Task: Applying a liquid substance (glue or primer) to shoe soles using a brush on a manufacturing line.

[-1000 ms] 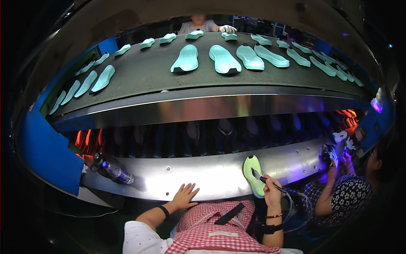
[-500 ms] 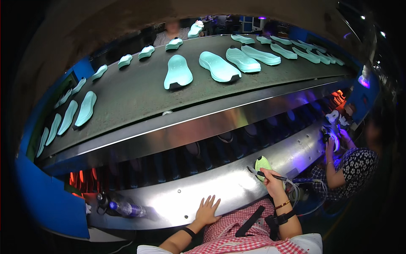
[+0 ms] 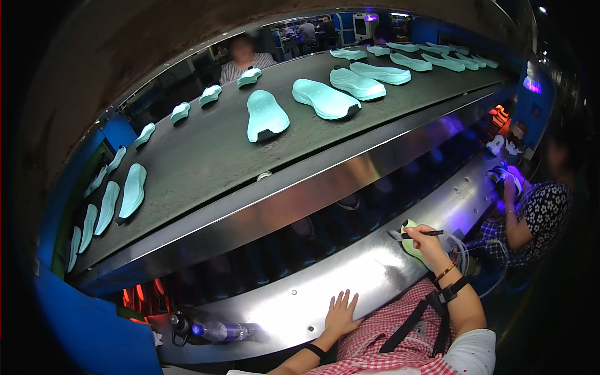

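On the shiny metal ledge (image 3: 284, 312), my left hand (image 3: 342, 316) lies flat with its fingers spread, holding nothing. My right hand (image 3: 428, 245) is closed round a thin black-handled brush (image 3: 431, 233). The brush's pale tip is at the left edge of a yellow-green shoe sole (image 3: 409, 247); whether it touches the sole, I cannot tell. My right hand covers part of this sole, which rests on the ledge close to my apron. Clear tubing (image 3: 461, 253) hangs beside my right wrist.
Beyond the ledge, a dark conveyor belt (image 3: 206, 150) carries several mint-green soles (image 3: 269, 117). Two bottles, one black (image 3: 180, 326) and one clear (image 3: 219, 331), lie at the ledge's left end. A co-worker (image 3: 537, 212) handles a shoe at right; another person (image 3: 242, 59) is across the belt.
My view has turned, so the scene sits differently. The brush in my right hand now lies more level across the sole. The sole held up by the person across is no longer seen.
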Tool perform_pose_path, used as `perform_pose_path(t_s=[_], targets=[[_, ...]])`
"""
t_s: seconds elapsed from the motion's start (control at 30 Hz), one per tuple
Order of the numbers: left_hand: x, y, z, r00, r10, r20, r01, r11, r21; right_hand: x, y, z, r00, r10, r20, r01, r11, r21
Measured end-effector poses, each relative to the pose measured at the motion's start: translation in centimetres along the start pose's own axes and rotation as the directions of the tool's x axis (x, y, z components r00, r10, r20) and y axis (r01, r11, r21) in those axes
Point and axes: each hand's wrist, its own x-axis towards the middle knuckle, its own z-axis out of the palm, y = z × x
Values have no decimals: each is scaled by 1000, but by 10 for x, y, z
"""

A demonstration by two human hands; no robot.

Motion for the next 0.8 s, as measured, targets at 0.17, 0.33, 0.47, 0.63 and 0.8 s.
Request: perform_pose_path(t_s=[0.17, 0.33, 0.47, 0.63, 0.8], targets=[[1, 1, -1, 998, 41, -53, -39, 999, 37, -1, 11, -8, 996, 15, -83, -6, 994, 107], [4, 2, 1, 996, 52, -74, -50, 998, 30, -2, 24, -23, 999, -11, -49, 15, 997, 76], [5, 1, 5, 995, 67, -80, -65, 998, 26, -5, 19, -24, 997, -37, -60, 41, 997, 59], [10, 2, 9, 992, 87, -90, -85, 996, 36, -3, 12, -40, 993, -68, -100, 72, 997, 29], [11, 2, 9, 992, 81, -94, -77, 996, 43, -7, 19, -60, 984, 7, -177, 5, 998, 64]])
